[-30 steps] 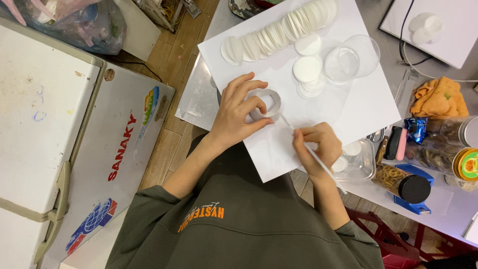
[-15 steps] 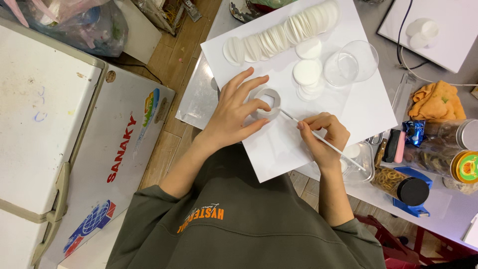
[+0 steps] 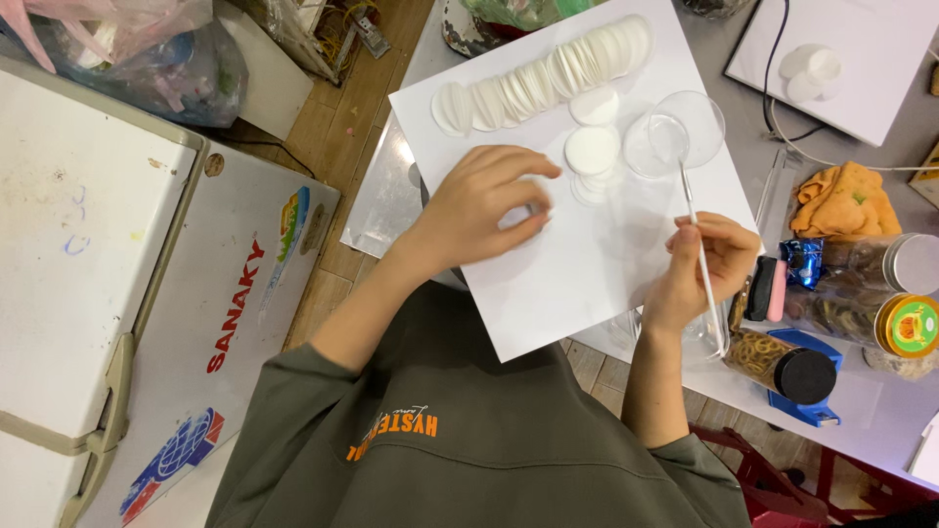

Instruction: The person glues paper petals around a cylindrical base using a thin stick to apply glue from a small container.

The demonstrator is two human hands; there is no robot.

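My left hand (image 3: 484, 210) rests on a white board (image 3: 577, 284) with its fingers curled over a small clear round ring, of which only a sliver (image 3: 537, 203) shows. My right hand (image 3: 706, 266) pinches a thin white stick (image 3: 696, 235). The stick points up, and its tip reaches a clear round dish (image 3: 675, 132) on the board. A row of overlapping white round discs (image 3: 548, 78) runs along the board's far edge. A few loose discs (image 3: 593, 152) lie between the row and my left hand.
A white chest freezer (image 3: 98, 254) fills the left. An orange cloth (image 3: 843, 200), jars (image 3: 905, 323) and a black-lidded jar (image 3: 787, 367) crowd the table at the right. A second white board (image 3: 871, 93) with two discs lies far right. Plastic bags (image 3: 127, 49) sit top left.
My right hand drew away from the ring to the right, and the stick swung up until its tip reached the clear dish. My left hand closed further over the ring.
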